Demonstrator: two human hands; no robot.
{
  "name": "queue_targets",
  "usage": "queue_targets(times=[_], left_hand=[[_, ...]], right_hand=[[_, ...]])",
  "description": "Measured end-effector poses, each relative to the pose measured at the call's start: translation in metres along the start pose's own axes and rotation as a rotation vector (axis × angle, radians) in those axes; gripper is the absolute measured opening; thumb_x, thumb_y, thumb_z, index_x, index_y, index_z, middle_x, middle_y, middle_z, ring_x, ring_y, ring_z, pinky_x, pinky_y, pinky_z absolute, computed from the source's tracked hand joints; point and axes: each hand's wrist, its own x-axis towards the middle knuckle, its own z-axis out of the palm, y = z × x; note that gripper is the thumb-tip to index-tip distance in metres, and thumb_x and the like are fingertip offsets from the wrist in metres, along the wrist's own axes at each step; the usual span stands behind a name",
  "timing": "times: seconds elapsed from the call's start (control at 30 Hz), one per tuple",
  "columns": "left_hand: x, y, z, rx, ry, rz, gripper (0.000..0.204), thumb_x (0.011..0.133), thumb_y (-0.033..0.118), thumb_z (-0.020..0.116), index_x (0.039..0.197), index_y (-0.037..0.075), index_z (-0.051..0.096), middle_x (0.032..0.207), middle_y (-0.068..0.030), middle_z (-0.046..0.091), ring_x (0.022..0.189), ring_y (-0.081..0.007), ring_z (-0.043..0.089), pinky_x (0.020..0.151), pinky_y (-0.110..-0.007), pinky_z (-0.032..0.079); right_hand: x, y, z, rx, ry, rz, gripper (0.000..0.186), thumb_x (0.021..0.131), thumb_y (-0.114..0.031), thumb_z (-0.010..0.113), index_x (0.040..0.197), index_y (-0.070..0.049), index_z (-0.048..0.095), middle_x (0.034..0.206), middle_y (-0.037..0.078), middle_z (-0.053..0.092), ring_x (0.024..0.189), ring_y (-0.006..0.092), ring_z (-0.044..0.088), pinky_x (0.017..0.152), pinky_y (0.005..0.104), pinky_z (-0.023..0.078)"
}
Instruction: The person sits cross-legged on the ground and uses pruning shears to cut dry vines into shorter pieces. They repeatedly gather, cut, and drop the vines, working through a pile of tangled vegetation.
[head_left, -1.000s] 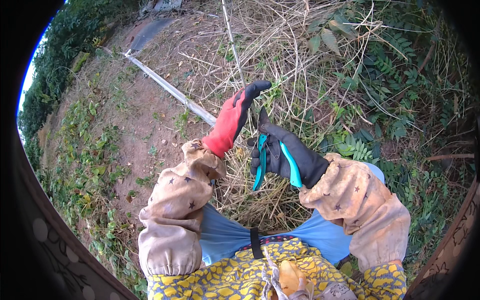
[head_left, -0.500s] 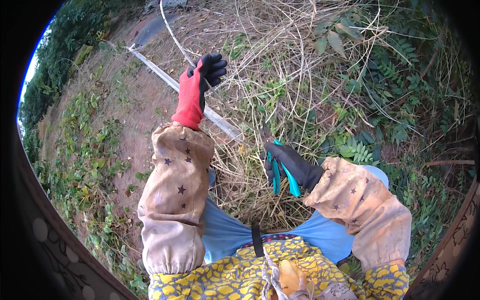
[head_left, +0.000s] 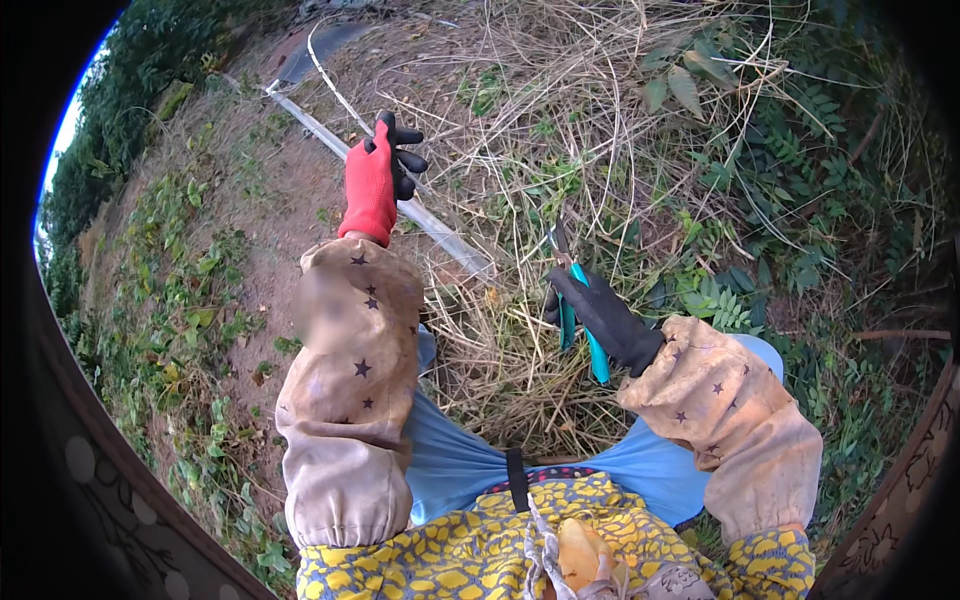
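My left hand, in a red glove with black palm and fingers, is stretched out at upper left of centre. Its fingers are spread apart. A long pale stem curves away from it on the far side; whether the stem still touches the glove I cannot tell. Right of centre, my right hand, in a dark glove, is closed round pruning shears with teal handles. Their dark blades point away from me over dry grass, and the handles stand apart.
A pale straight bar lies on the ground beyond my left hand. Dry stalks are heaped ahead and between my knees. Green leafy plants grow on the right, low weeds on the left. A dark flat sheet lies far off.
My left hand has shifted slightly left and its fingers have spread. The pale stem has dropped lower in view. My right hand has moved a little to the right with the shears.
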Motion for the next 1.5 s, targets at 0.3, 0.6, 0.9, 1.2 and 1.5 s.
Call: queue_targets(times=[0.3,0.6,0.9,1.2,1.5], left_hand=[[-0.02,-0.014,0.04,-0.06,-0.22,0.017,0.05,0.101,0.047,0.047,0.113,0.003,0.067,0.084,-0.0095,0.07,0.062,-0.0172,0.065,0.059,-0.028,0.054],[-0.049,-0.042,0.087,0.059,-0.316,0.242,0.046,0.104,0.042,0.043,0.117,0.007,0.069,0.112,-0.0005,0.069,0.099,-0.0117,0.058,0.086,-0.029,0.046],[-0.071,-0.055,0.101,0.078,-0.442,0.25,0.043,0.104,0.037,0.044,0.126,0.004,0.062,0.121,-0.0053,0.065,0.114,-0.0177,0.056,0.102,-0.034,0.041],[-0.038,-0.005,0.069,-0.251,-0.19,0.015,0.055,0.1,0.044,0.051,0.131,-0.001,0.055,0.117,-0.0148,0.066,0.092,-0.02,0.067,0.084,-0.034,0.054],[0.017,0.002,-0.018,-0.139,0.066,0.061,0.053,0.099,0.05,0.049,0.116,0.003,0.066,0.099,-0.0096,0.071,0.075,-0.0127,0.063,0.067,-0.026,0.049]], right_hand=[[-0.018,-0.038,0.001,0.227,-0.252,0.101,0.047,0.101,-0.045,0.048,0.113,-0.001,0.055,0.097,0.01,0.065,0.088,0.0191,0.067,0.08,0.034,0.055],[-0.006,-0.035,0.008,0.335,-0.209,0.107,0.051,0.099,-0.049,0.048,0.115,-0.002,0.052,0.095,0.011,0.065,0.085,0.0202,0.068,0.078,0.0341,0.056],[0.001,-0.026,0.001,0.353,-0.065,0.017,0.045,0.098,-0.048,0.051,0.106,-0.005,0.057,0.085,0.006,0.064,0.074,0.0165,0.065,0.07,0.0319,0.055],[0.002,-0.025,0.0,0.405,-0.026,0.141,0.043,0.096,-0.046,0.055,0.101,-0.003,0.057,0.079,0.005,0.061,0.067,0.0166,0.061,0.065,0.0326,0.054],[-0.004,-0.004,0.004,0.298,-0.104,0.176,0.039,0.096,-0.044,0.055,0.094,-0.005,0.055,0.074,0.002,0.057,0.062,0.0139,0.057,0.059,0.0313,0.051]])
